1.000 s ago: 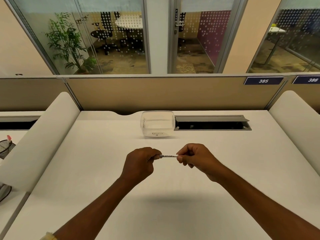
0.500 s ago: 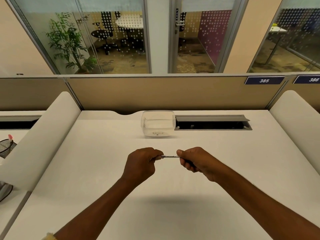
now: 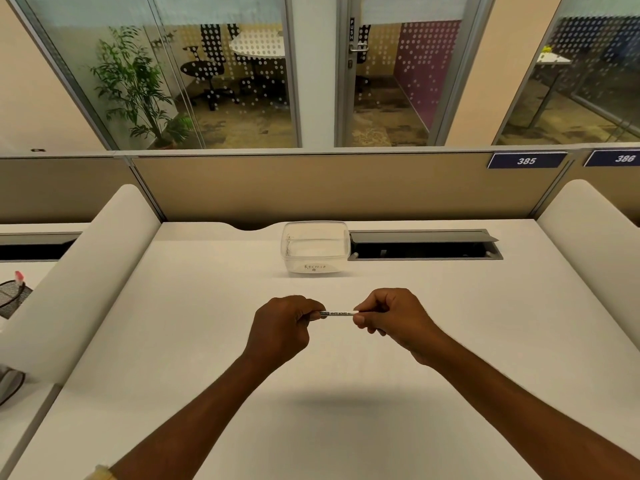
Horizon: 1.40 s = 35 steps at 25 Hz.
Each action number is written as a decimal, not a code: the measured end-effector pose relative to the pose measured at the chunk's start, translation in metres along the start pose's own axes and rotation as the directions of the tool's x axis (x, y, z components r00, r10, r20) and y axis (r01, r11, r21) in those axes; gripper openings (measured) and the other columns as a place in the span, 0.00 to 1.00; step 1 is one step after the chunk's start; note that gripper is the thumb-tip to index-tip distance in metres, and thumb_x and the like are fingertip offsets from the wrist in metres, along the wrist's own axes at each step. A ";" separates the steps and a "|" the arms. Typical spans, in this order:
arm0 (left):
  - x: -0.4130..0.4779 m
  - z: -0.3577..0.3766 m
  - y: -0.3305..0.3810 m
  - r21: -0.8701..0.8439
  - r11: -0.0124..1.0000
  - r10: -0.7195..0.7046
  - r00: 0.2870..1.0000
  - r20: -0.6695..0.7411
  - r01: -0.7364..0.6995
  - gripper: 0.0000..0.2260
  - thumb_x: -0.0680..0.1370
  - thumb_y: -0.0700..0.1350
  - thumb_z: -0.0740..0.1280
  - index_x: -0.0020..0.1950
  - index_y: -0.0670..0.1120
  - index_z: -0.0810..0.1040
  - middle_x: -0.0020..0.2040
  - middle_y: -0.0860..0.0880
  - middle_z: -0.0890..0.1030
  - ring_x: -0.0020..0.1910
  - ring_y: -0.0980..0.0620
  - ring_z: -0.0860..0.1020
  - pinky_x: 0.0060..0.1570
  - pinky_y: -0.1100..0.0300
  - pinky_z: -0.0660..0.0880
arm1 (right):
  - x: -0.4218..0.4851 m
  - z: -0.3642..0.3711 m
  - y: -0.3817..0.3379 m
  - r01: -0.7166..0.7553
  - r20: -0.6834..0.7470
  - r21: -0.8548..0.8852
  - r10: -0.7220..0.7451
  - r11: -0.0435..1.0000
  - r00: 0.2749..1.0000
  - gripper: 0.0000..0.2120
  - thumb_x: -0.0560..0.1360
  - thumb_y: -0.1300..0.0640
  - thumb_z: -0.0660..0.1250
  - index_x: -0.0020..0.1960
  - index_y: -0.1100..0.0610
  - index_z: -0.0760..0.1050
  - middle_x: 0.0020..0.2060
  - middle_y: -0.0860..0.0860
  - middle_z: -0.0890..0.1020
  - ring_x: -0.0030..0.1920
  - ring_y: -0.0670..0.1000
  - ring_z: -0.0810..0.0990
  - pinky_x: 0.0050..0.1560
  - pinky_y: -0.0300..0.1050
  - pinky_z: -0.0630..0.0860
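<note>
A thin whiteboard marker (image 3: 337,313) with a white printed barrel lies level above the white desk (image 3: 207,341), held between both hands. My left hand (image 3: 282,327) grips its left end with curled fingers. My right hand (image 3: 394,318) pinches the right end between thumb and fingers. Both ends of the marker are hidden inside the hands. A clear plastic container (image 3: 314,247) stands empty on the desk behind the hands, apart from them.
An open grey cable tray (image 3: 424,244) sits in the desk right of the container. White curved dividers (image 3: 90,271) bound the desk on both sides, a tan partition (image 3: 329,188) at the back. A black mesh holder (image 3: 12,296) stands far left.
The hands have barely moved. My right hand has shifted its hold slightly along the marker's right end; the marker stays level between the hands.
</note>
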State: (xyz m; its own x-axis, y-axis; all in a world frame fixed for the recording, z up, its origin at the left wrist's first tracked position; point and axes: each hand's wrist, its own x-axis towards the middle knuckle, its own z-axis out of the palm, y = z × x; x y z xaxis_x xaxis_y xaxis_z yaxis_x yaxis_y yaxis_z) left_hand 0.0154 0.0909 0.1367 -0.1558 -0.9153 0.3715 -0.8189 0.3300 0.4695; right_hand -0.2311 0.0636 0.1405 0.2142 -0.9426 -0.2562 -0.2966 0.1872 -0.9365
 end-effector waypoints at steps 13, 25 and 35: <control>-0.001 -0.002 0.002 0.024 0.999 0.044 0.999 -0.027 -0.044 0.10 0.75 0.42 0.67 0.48 0.53 0.87 0.39 0.55 0.86 0.37 0.49 0.83 0.34 0.56 0.78 | 0.000 -0.006 -0.012 -0.298 0.176 0.058 0.284 0.953 0.943 0.19 0.82 0.45 0.70 0.40 0.56 0.87 0.31 0.51 0.81 0.30 0.46 0.76 0.33 0.37 0.73; -0.003 0.005 0.004 -0.004 1.000 -0.006 1.000 0.010 0.006 0.12 0.75 0.42 0.66 0.48 0.53 0.88 0.41 0.56 0.87 0.39 0.50 0.84 0.36 0.56 0.79 | -0.004 -0.007 0.000 -0.038 0.011 -0.046 0.038 0.998 0.999 0.06 0.73 0.65 0.80 0.41 0.57 0.85 0.36 0.55 0.89 0.34 0.48 0.84 0.36 0.43 0.76; -0.003 -0.001 0.005 -0.009 1.000 0.021 1.000 -0.015 -0.021 0.12 0.74 0.39 0.68 0.49 0.53 0.87 0.41 0.55 0.87 0.39 0.49 0.84 0.36 0.55 0.79 | 0.001 -0.012 -0.014 -0.410 0.362 0.038 0.369 0.911 0.856 0.30 0.82 0.32 0.64 0.39 0.57 0.83 0.31 0.53 0.80 0.30 0.49 0.75 0.29 0.39 0.66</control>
State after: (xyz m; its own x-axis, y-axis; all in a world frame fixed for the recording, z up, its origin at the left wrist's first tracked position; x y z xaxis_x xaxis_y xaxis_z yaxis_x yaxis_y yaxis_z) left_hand 0.0124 0.0950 0.1383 -0.1648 -0.9046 0.3931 -0.8107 0.3513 0.4684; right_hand -0.2381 0.0568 0.1559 0.4106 -0.6374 -0.6520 -0.3225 0.5673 -0.7577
